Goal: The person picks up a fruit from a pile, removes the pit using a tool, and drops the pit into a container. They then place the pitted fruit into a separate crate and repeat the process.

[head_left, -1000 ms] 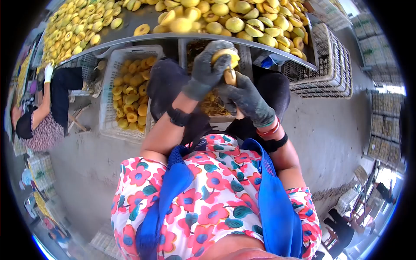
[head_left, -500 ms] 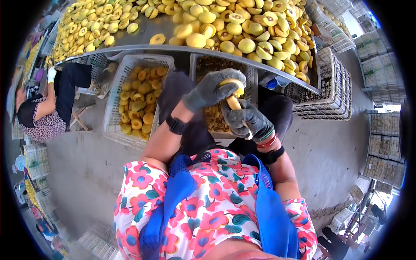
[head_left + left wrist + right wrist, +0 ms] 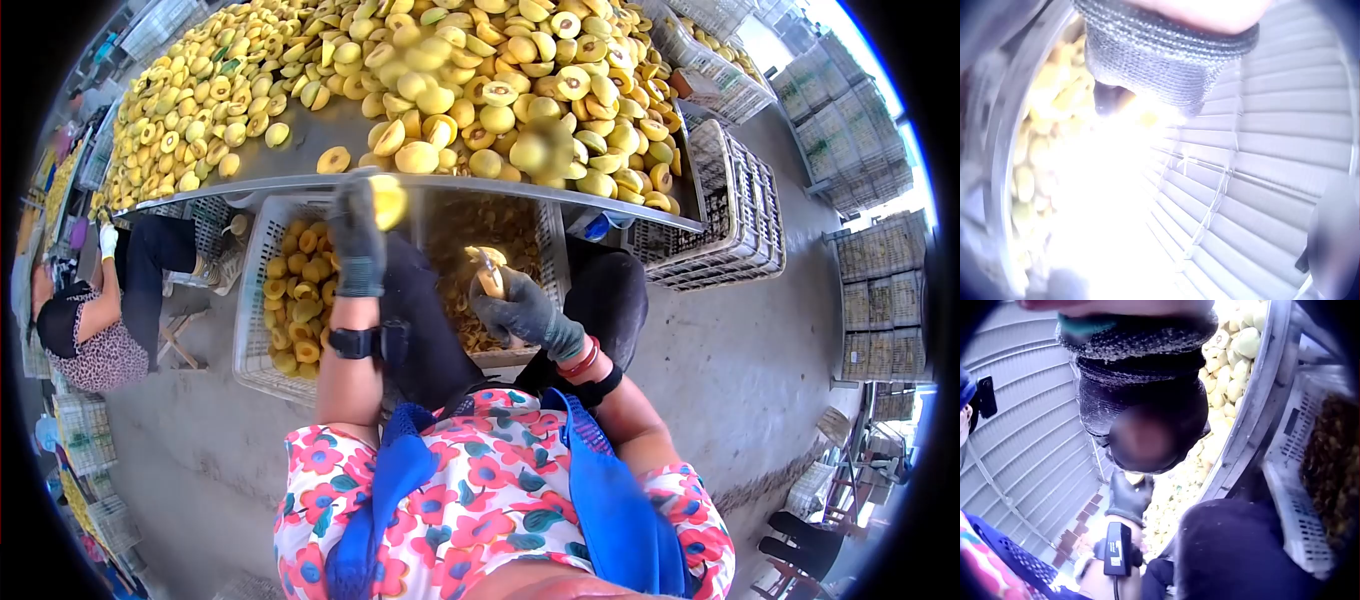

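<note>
My gloved left hand [image 3: 357,235] is blurred, near the table's front edge between the two crates. It grips a yellow peach half [image 3: 388,202], which shows at the thumb side. Over the peel crate, my gloved right hand [image 3: 525,312] holds a peeler [image 3: 491,280] by its pale handle, with yellow peel bunched at the metal head. In the left wrist view the glove cuff [image 3: 1147,62] shows and glare washes out the fruit. The right wrist view has the dark right glove [image 3: 1141,394] hiding the peeler.
Peach halves [image 3: 500,90] heap on the metal table [image 3: 310,125]. Below its edge stand a white crate [image 3: 250,330] of peeled halves and a crate [image 3: 550,235] of peel scraps. Stacked crates [image 3: 740,240] stand right; another person [image 3: 100,340] sits left.
The hands have come apart. The left hand has moved left with the peach half, away from the peeler; the right hand keeps the peeler, now lower, with peel on its head.
</note>
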Demonstrator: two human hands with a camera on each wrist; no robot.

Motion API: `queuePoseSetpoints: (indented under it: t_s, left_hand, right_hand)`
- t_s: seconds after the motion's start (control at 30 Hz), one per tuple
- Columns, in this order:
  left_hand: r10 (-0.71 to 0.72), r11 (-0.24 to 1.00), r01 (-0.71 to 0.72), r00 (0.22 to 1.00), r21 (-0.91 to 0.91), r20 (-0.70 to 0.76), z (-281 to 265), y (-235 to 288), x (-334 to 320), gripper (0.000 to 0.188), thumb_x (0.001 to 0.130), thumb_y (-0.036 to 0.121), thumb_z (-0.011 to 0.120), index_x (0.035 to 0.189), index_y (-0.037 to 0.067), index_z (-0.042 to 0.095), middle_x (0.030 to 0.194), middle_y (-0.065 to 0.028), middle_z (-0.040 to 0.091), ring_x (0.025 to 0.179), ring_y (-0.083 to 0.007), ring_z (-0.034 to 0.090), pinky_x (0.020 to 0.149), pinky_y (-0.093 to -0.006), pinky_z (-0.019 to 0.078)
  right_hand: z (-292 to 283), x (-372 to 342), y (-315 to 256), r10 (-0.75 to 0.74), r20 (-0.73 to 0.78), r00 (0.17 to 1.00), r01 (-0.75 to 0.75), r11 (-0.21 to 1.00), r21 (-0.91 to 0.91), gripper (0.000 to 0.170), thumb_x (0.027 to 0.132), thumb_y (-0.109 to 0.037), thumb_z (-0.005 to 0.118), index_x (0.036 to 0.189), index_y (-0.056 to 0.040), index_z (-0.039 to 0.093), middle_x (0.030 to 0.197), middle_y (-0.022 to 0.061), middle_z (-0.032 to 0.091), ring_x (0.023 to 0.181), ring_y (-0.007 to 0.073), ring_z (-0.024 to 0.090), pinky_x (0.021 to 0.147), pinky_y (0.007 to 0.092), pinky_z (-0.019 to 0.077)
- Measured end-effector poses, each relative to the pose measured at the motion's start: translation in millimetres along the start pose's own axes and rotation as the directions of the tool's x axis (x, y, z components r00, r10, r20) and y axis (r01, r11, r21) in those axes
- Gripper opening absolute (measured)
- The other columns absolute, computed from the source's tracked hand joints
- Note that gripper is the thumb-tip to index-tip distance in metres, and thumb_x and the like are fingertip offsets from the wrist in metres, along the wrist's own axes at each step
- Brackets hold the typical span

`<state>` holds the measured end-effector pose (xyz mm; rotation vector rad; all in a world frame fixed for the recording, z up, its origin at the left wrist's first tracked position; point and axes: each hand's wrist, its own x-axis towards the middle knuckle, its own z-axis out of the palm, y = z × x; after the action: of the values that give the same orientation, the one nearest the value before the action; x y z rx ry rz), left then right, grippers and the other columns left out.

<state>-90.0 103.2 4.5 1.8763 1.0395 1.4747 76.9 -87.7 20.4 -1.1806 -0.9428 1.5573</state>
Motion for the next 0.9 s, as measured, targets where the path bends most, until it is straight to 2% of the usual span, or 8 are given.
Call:
queuePoseSetpoints:
  t_s: [0.27, 0.37, 0.43, 0.53, 0.57, 0.6, 0.63, 0.9]
  left_hand:
    - [0.262, 0.798, -0.277, 0.959, 0.535, 0.106, -32, -105, 91, 0.047, 0.091, 0.037, 0.058, 0.121, 0.001, 0.056, 0.121, -0.0200, 0.059, 0.114, -0.0349, 0.055, 0.098, -0.0425, 0.0427]
    - [0.314, 0.813, -0.397, 0.915, 0.426, 0.254, 18, -145, 143, 0.051, 0.090, 0.037, 0.058, 0.128, 0.002, 0.052, 0.127, -0.0223, 0.055, 0.121, -0.0373, 0.049, 0.104, -0.0437, 0.0375]
    - [0.347, 0.342, -0.769, 0.637, 0.540, 0.688, 33, -164, 184, 0.053, 0.093, 0.031, 0.055, 0.141, 0.013, 0.040, 0.148, -0.0199, 0.032, 0.135, -0.0368, 0.033, 0.110, -0.0429, 0.0308]
    - [0.205, 0.939, -0.312, 0.844, 0.142, 0.497, 133, -259, 270, 0.065, 0.093, 0.032, 0.057, 0.145, 0.005, 0.031, 0.147, -0.0197, 0.034, 0.134, -0.0361, 0.034, 0.111, -0.0441, 0.0303]
    - [0.183, 0.966, -0.247, 0.860, 0.074, 0.476, 163, -254, 271, 0.064, 0.093, 0.032, 0.057, 0.145, 0.005, 0.031, 0.147, -0.0197, 0.034, 0.134, -0.0360, 0.034, 0.111, -0.0440, 0.0305]
    - [0.208, 0.960, -0.271, 0.858, 0.070, 0.469, 189, -234, 261, 0.064, 0.093, 0.032, 0.058, 0.145, 0.004, 0.032, 0.147, -0.0197, 0.035, 0.134, -0.0360, 0.034, 0.111, -0.0440, 0.0307]
    - [0.242, 0.949, -0.307, 0.859, 0.076, 0.451, 208, -209, 247, 0.064, 0.093, 0.032, 0.058, 0.145, 0.004, 0.032, 0.146, -0.0197, 0.035, 0.133, -0.0360, 0.035, 0.110, -0.0440, 0.0308]
    - [0.447, 0.894, -0.388, 0.792, -0.222, 0.416, 272, -34, 104, 0.062, 0.092, 0.030, 0.059, 0.143, 0.004, 0.033, 0.144, -0.0197, 0.037, 0.131, -0.0358, 0.036, 0.109, -0.0437, 0.0322]
  right_hand:
    - [-25, 23, 63, 0.031, -0.401, 0.915, -0.259, 0.808, -0.528, 0.025, 0.090, -0.021, 0.058, 0.098, 0.0022, 0.061, 0.074, 0.0142, 0.065, 0.065, 0.0225, 0.064, 0.056, 0.0390, 0.0491]
    - [-21, 34, 78, 0.220, -0.239, 0.946, -0.170, 0.962, 0.213, 0.023, 0.092, -0.027, 0.051, 0.097, -0.0089, 0.064, 0.074, 0.0063, 0.062, 0.063, 0.0182, 0.056, 0.054, 0.0346, 0.0445]
    - [-26, 55, 112, 0.220, 0.010, 0.975, -0.114, 0.463, 0.879, 0.027, 0.093, -0.029, 0.043, 0.094, -0.0157, 0.067, 0.070, -0.0014, 0.058, 0.054, 0.0141, 0.048, 0.047, 0.0288, 0.0391]
    - [-22, 73, 107, 0.270, -0.235, 0.934, -0.042, 0.734, 0.678, 0.025, 0.092, -0.033, 0.049, 0.085, -0.0193, 0.068, 0.070, -0.0008, 0.057, 0.060, 0.0118, 0.050, 0.053, 0.0302, 0.0410]
    - [-16, 47, 73, 0.184, -0.494, 0.850, -0.085, 0.972, 0.217, 0.025, 0.092, -0.032, 0.049, 0.080, -0.0175, 0.066, 0.069, -0.0014, 0.057, 0.060, 0.0131, 0.053, 0.053, 0.0328, 0.0400]
    - [-20, 58, 78, 0.173, -0.490, 0.854, 0.027, 0.927, 0.374, 0.020, 0.089, -0.026, 0.053, 0.084, -0.0110, 0.065, 0.073, 0.0032, 0.062, 0.067, 0.0206, 0.060, 0.058, 0.0373, 0.0445]
    - [-22, 41, 67, -0.137, -0.483, 0.865, -0.126, 0.872, -0.473, 0.022, 0.084, -0.021, 0.056, 0.097, -0.0032, 0.062, 0.083, 0.0145, 0.066, 0.079, 0.0334, 0.064, 0.068, 0.0434, 0.0482]
    - [-46, 3, 72, -0.167, -0.575, 0.801, -0.215, 0.816, -0.537, 0.021, 0.074, -0.019, 0.065, 0.090, -0.0041, 0.064, 0.082, 0.0170, 0.066, 0.080, 0.0347, 0.065, 0.070, 0.0425, 0.0490]
